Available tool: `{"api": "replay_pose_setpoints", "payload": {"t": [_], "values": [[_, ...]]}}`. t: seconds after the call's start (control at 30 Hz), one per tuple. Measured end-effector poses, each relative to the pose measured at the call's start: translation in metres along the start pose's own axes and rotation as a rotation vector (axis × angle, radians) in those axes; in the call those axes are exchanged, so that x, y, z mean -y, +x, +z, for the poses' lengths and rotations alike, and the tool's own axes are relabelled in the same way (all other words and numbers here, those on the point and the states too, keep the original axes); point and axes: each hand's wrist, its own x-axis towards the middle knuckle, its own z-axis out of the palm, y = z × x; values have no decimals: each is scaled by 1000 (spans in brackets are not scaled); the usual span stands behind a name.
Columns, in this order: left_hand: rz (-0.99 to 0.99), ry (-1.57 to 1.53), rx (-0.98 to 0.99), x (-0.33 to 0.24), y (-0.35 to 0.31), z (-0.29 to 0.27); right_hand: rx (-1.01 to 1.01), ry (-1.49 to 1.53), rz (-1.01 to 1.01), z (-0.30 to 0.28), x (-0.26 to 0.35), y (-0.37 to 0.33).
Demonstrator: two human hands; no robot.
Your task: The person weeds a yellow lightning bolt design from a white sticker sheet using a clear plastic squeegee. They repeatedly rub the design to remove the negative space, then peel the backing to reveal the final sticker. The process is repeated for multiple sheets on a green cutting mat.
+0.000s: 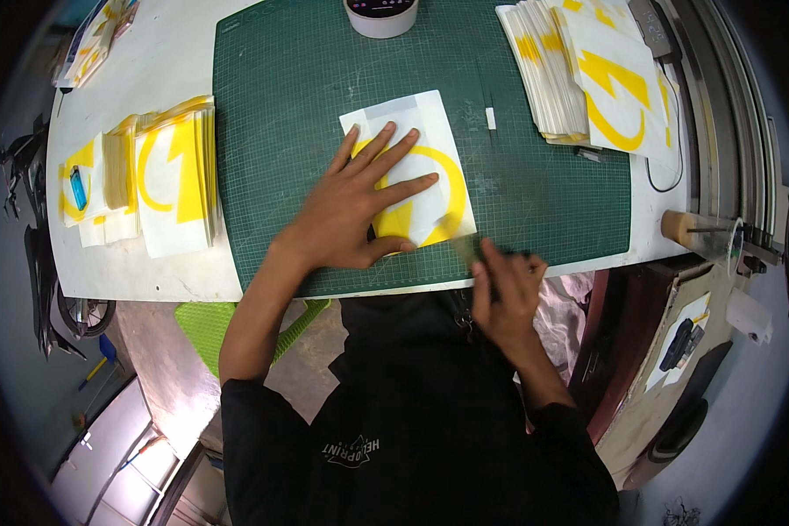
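Observation:
On the green cutting mat (552,206) lies a white paper piece (447,167) with a yellow curved print, perhaps a flat bag. My left hand (355,206) presses flat across it, fingers spread, the thumb near its lower edge. Close to the lower right corner of the paper, my right hand (510,294) is closed on a small flat tool (466,247) at the mat's near edge. Motion smears this tool, so its kind does not show. A thin dark tool with a white band (490,118) rests on the mat beyond my right hand.
Stacks of similar yellow-and-white pieces stand at left (175,180) and far right (600,79), with a blue lighter (79,188) on the left one. A round white device (381,22) sits at the back. A clear cup (714,237) is at the right edge, a green stool (206,333) below.

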Motion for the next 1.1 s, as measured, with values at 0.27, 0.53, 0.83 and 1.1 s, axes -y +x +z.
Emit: {"api": "replay_pose_setpoints", "payload": {"t": [0.27,0.53,0.83,1.1], "values": [[-125,118,-16,-16,-8,-2,-140,18,103,1,5,-7],[-82,158,-25,-10,-10,0,-80,39,23,19,27,-22],[-195,249,-99,-21,-15,6,-278,-434,139,0,-39,42],[-432,394,-165,-70,-46,10,-51,-131,25,29,43,31]]}}
